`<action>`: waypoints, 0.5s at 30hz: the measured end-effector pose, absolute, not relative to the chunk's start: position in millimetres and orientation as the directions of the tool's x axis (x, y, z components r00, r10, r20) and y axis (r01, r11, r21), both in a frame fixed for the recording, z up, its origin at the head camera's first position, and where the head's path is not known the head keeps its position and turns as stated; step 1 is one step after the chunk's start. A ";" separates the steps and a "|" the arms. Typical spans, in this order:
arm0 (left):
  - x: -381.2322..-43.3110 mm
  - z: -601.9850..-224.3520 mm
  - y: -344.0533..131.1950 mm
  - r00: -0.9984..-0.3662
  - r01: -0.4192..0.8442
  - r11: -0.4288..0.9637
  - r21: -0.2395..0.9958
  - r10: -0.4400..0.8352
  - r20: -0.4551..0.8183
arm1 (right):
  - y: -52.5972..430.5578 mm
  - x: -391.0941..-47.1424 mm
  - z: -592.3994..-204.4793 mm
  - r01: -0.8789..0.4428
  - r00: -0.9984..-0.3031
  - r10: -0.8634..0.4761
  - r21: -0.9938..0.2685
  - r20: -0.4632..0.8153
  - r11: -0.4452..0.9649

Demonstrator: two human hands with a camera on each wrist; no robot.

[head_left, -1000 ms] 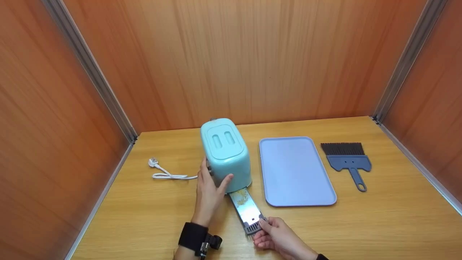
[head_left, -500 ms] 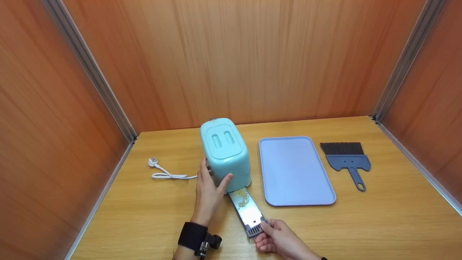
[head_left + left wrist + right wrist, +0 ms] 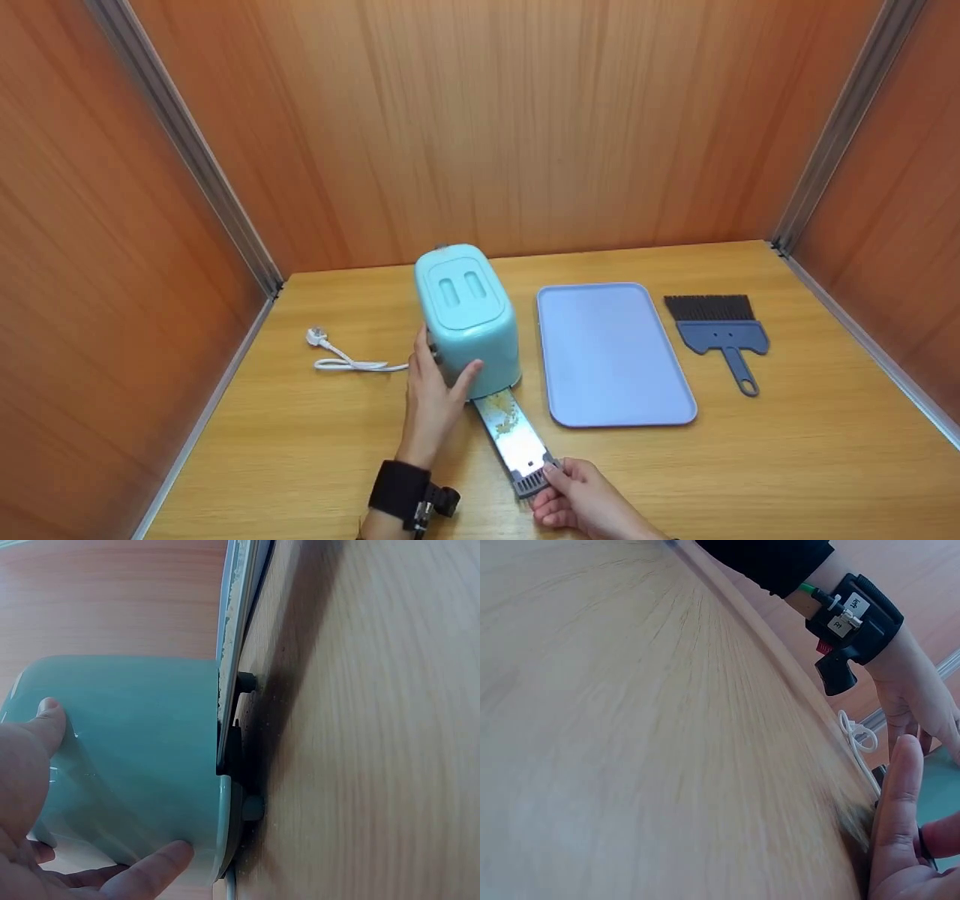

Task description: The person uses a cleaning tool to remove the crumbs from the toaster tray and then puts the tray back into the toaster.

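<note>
A mint-green toaster (image 3: 480,349) with a lid over its top stands in the middle of the table. My left hand (image 3: 431,409) holds it at the near left corner, thumb on the near end and fingers along the left side. From under the near end sticks out a long metal crumb tray (image 3: 514,439) with a grey slotted handle; yellowish crumbs (image 3: 505,414) lie on its inner part. My right hand (image 3: 581,491) pinches the handle's right corner, thumb on top. In the left wrist view, the crumb tray (image 3: 231,645) slants out of the toaster's base, above the tabletop.
A lilac serving tray (image 3: 615,360) lies right of the toaster. Beyond it is a blue-grey hand brush (image 3: 724,337) with dark bristles. The toaster's white cord and plug (image 3: 337,352) lie to the left. Wood-patterned panels (image 3: 525,127) enclose the table's back and sides.
My right hand has drawn the crumb tray slightly farther out, toward the near right. The crumbs have shifted a little on it. My left hand stays on the toaster.
</note>
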State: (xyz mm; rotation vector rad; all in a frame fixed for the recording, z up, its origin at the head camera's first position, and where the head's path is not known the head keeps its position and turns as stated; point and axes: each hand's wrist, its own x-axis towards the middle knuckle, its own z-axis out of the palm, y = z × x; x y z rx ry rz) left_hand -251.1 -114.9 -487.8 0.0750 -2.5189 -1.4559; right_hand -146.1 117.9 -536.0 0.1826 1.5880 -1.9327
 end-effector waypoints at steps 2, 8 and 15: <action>-251.0 -487.8 -115.1 -0.973 0.068 0.504 0.861 -0.159 0.170 | 118.4 -145.8 -535.4 0.551 -0.791 -0.370 -0.831 -0.488 -0.082; -250.8 -487.5 -115.0 -0.974 0.063 0.507 0.860 -0.158 0.164 | 119.7 -143.9 -533.5 0.576 -0.778 -0.361 -0.813 -0.515 -0.082; -250.5 -487.5 -114.3 -0.973 0.065 0.503 0.862 -0.160 0.167 | 120.8 -139.6 -533.3 0.576 -0.781 -0.356 -0.812 -0.513 -0.094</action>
